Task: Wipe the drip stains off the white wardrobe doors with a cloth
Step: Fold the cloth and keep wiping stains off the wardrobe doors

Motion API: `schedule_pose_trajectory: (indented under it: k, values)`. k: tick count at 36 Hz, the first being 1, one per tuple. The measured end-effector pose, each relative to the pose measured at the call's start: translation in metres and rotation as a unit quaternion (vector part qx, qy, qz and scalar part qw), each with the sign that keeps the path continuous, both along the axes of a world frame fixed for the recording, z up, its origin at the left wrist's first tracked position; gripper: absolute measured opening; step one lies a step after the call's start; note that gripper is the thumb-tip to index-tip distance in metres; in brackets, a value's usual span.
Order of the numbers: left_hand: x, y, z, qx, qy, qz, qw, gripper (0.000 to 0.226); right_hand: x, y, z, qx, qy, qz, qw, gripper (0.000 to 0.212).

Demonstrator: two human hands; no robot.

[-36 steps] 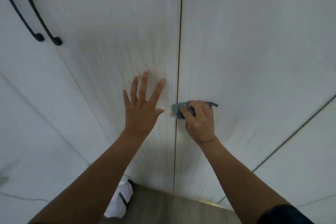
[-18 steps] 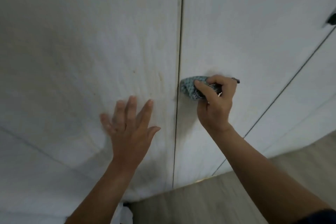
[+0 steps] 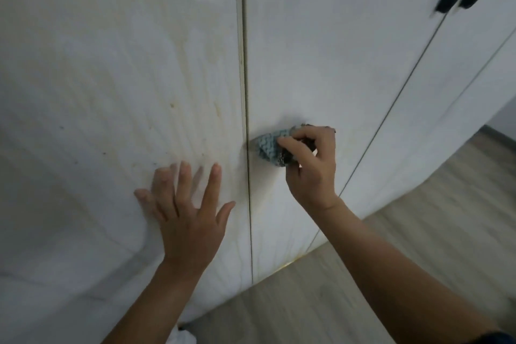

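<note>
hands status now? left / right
Left hand: open, fingers spread flat on the wardrobe door.
Right hand: gripping the blue cloth against the door.

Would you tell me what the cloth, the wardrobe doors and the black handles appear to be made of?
The cloth looks like knitted fabric, ribbed blue-grey; the wardrobe doors probably laminated board, matt white, faintly grained; the handles likely metal, thin matt bars.
</note>
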State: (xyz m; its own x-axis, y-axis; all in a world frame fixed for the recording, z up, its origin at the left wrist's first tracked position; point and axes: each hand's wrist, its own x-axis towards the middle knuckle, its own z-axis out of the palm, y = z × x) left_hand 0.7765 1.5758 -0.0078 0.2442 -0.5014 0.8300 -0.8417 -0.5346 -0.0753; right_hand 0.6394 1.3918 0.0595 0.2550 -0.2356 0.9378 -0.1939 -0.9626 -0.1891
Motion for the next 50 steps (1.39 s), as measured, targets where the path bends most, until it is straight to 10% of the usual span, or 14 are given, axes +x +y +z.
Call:
schedule_pose_trajectory:
  k: [10, 24, 33, 47, 50]
  values:
    - [-0.008, -0.009, -0.045, 0.05, -0.023, 0.047, 0.997, 0.103, 0.035, -0.012, -0.04, -0.024, -0.112, 0.013, 0.993, 0.026]
    - [0.011, -0.022, -0.153, 0.067, -0.145, 0.09, 0.983, 0.101, 0.015, -0.06, -0.319, -0.205, 0.004, 0.072, 0.976, 0.035]
    - [-0.007, -0.023, -0.151, 0.129, -0.071, 0.169, 0.974, 0.126, -0.004, -0.049, -0.273, -0.172, 0.046, 0.075, 0.981, 0.042]
    - [-0.038, -0.033, -0.056, 0.231, 0.006, 0.209, 0.95, 0.157, -0.01, -0.091, -0.048, -0.087, -0.129, -0.032, 0.987, 0.038]
    - [-0.033, -0.033, -0.058, 0.211, -0.01, 0.212, 0.954, 0.158, -0.002, -0.09, -0.075, -0.114, -0.122, -0.039, 0.985, 0.012]
